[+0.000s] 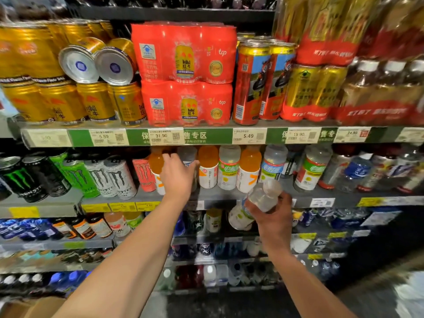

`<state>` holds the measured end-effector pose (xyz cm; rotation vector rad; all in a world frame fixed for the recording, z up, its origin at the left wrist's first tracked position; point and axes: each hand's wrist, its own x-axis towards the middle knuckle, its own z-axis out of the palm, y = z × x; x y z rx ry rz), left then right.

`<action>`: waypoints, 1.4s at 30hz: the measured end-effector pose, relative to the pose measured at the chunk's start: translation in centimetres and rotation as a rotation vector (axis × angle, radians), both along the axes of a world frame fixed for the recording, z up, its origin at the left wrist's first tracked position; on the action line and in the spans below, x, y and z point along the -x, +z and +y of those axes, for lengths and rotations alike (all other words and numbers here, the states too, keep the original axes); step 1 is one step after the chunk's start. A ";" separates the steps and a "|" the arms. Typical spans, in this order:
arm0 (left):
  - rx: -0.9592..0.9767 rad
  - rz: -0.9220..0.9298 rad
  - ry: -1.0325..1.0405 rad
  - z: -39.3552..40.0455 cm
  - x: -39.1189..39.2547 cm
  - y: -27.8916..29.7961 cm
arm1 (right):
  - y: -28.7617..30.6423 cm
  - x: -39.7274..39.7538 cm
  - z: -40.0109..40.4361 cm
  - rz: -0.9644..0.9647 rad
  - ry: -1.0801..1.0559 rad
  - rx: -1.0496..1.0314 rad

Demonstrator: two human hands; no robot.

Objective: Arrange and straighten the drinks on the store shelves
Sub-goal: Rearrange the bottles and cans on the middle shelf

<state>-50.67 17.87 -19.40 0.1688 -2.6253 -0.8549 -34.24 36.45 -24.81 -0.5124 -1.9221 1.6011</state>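
Shelf (224, 196) front: bottle (257, 203) in right hand (273, 216).

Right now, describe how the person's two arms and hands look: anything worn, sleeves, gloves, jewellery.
Both arms are bare from the bottom edge of the picture to the fingertips: no sleeve shows on either forearm. The left hand and the right hand wear no gloves, and no watch, bracelet or ring is visible on the sides that face the camera.
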 end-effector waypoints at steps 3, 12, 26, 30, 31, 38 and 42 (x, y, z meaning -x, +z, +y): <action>-0.023 0.035 0.008 -0.1 0.0 -0.6 | 0.5 -0.3 1.5 0.008 -0.085 -0.029; -0.263 0.214 -0.195 7.5 -4.4 -2.5 | 1.5 0.1 8.1 0.062 -0.123 -0.074; -0.534 0.198 0.113 16.7 -5.9 -3.6 | 2.9 3.4 16.7 0.066 0.008 -0.289; -0.526 0.150 0.160 16.4 -5.7 -3.9 | 3.0 5.3 17.6 0.111 0.032 -0.398; -0.526 0.149 0.164 16.2 -5.6 -4.0 | 3.1 5.5 17.7 0.111 0.025 -0.426; -0.579 0.078 0.184 15.2 -4.8 -4.0 | 4.1 7.0 16.5 -0.062 -0.021 -0.698; -0.581 0.065 0.131 14.2 -4.4 -4.0 | 4.0 7.6 16.2 -0.108 -0.141 -0.821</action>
